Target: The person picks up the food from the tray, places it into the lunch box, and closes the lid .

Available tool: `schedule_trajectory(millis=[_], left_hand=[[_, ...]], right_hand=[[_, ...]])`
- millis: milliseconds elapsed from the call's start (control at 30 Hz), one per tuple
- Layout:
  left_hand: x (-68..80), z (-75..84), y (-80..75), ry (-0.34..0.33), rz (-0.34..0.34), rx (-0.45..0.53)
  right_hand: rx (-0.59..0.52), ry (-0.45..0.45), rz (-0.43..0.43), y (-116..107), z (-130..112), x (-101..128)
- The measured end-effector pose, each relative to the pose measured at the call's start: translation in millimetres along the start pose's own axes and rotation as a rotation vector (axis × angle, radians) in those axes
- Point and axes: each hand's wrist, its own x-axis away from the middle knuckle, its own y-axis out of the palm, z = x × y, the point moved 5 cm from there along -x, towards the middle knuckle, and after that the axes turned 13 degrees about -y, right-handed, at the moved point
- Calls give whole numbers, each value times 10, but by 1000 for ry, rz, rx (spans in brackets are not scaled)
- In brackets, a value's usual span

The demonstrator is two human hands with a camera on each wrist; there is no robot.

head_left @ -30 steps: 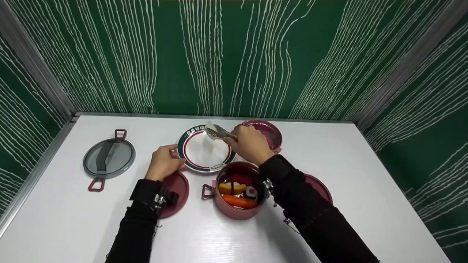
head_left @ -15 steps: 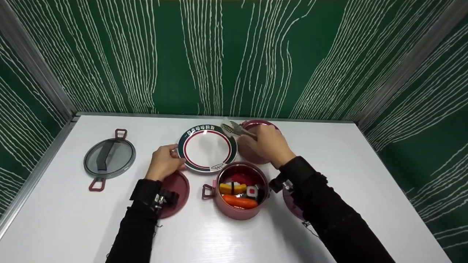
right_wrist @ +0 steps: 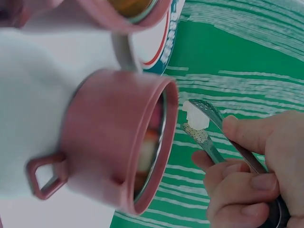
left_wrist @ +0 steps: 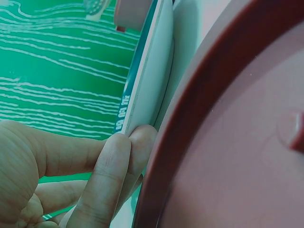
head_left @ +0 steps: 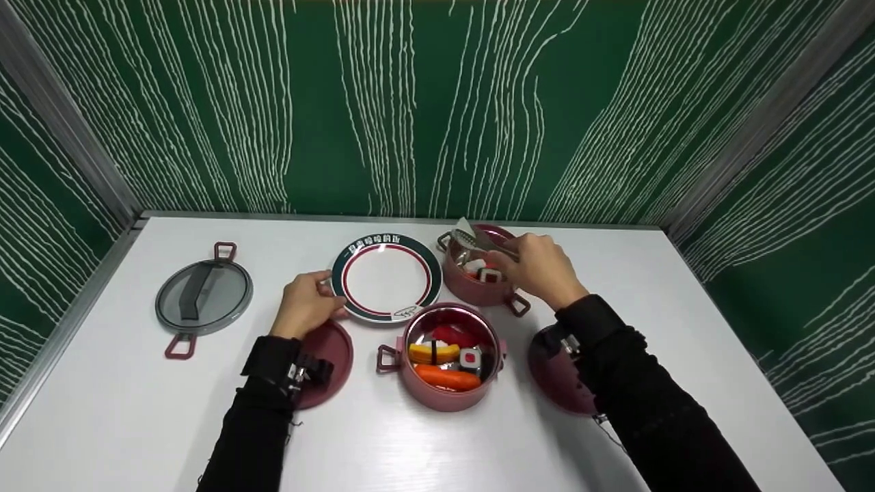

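Observation:
My left hand [head_left: 305, 304] pinches the left rim of a white plate [head_left: 387, 277] with a green and red border; the left wrist view shows the fingers [left_wrist: 102, 166] on the plate's edge [left_wrist: 147, 80]. My right hand [head_left: 540, 270] grips metal tongs [head_left: 472, 239] over the far pink pot [head_left: 465, 290], which holds toy food pieces [head_left: 487, 273]. In the right wrist view the tongs [right_wrist: 209, 128] clamp a small white piece [right_wrist: 194, 118] just above that pot's rim [right_wrist: 161, 142]. A nearer pink pot [head_left: 437, 396] contains several toy foods.
Two pink lids lie on the white table, one [head_left: 331, 359] under my left wrist and one [head_left: 557, 372] under my right forearm. A grey glass lid [head_left: 203, 295] with red handles rests at the left. Green walls enclose the table's sides and back.
My right hand has carried the tongs and white piece rightwards, from over the plate to over the far pot. The left hand has stayed on the plate's rim.

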Motion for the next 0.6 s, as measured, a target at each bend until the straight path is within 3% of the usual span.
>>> schedule_trajectory(millis=[267, 600], left_hand=[[4, -1, -6, 9, 13, -30], [2, 6, -15, 13, 35, -76]], right_hand=[[-31, 80, -39, 43, 185, 36], [1, 95, -79, 154, 267, 38]])
